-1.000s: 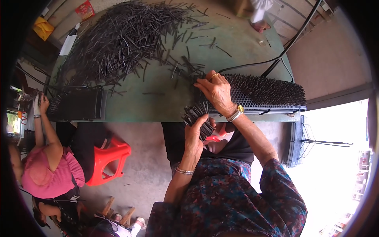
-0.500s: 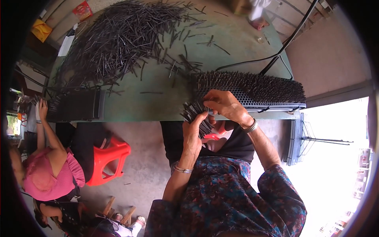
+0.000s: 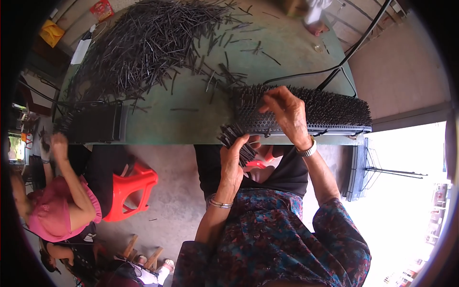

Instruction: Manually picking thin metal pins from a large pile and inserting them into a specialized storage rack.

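My left hand (image 3: 234,155) is closed around a bundle of thin dark strips (image 3: 233,136), held just off the table's front edge. Above the long perforated panel (image 3: 275,125) hangs my right hand (image 3: 289,112), its thumb and forefinger pinched together at the left part of the holes. Whatever lies between those fingertips is blurred and too small to make out. Dense rows of upright dark strips (image 3: 334,107) fill most of the panel; bare holes show along its near side.
A big heap of loose dark strips (image 3: 148,48) covers the far left of the green table (image 3: 201,129). Black cables (image 3: 306,72) run behind the panel. At left, a person in a pink hat (image 3: 57,210) works at a dark panel (image 3: 95,123) near a red stool (image 3: 134,191).
My right hand has left the bundle and moved up and right over the panel. My left hand keeps the bundle in nearly the same place.
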`<action>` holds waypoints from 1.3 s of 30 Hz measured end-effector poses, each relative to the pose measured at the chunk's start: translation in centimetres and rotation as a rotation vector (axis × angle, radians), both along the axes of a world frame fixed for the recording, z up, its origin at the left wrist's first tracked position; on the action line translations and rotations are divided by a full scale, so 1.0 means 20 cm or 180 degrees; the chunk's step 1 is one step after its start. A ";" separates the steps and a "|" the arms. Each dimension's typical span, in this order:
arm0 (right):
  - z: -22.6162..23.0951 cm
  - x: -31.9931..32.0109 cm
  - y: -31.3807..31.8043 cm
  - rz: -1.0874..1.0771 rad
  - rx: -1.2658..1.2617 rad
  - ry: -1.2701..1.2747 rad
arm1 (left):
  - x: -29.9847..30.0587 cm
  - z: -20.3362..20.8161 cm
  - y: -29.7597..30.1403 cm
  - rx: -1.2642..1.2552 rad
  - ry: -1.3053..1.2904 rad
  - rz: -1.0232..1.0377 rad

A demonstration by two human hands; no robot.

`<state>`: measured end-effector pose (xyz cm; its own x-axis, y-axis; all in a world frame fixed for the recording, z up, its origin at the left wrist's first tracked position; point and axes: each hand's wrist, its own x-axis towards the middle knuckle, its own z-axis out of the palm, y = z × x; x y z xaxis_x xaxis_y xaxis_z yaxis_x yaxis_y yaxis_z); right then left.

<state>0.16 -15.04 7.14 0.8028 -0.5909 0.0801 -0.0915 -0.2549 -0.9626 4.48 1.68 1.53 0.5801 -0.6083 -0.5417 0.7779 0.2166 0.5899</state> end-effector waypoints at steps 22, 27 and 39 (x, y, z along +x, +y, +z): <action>-0.13 0.06 -0.03 -0.0250 -0.1207 -0.0124 | -0.05 0.02 -0.01 0.0050 0.0144 0.0140; -0.15 0.10 -0.07 0.0165 -0.2113 -0.0287 | -0.04 -0.03 -0.01 0.0032 0.0000 0.0161; -0.23 0.13 -0.03 -0.0412 -0.2671 -0.0053 | -0.02 -0.07 -0.03 -0.0011 -0.0164 0.0187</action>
<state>2.82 -15.63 2.47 0.7278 -0.4173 0.5442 -0.1566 -0.8737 -0.4605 4.05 1.02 0.17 0.6419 -0.5741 -0.5083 0.7325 0.2631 0.6279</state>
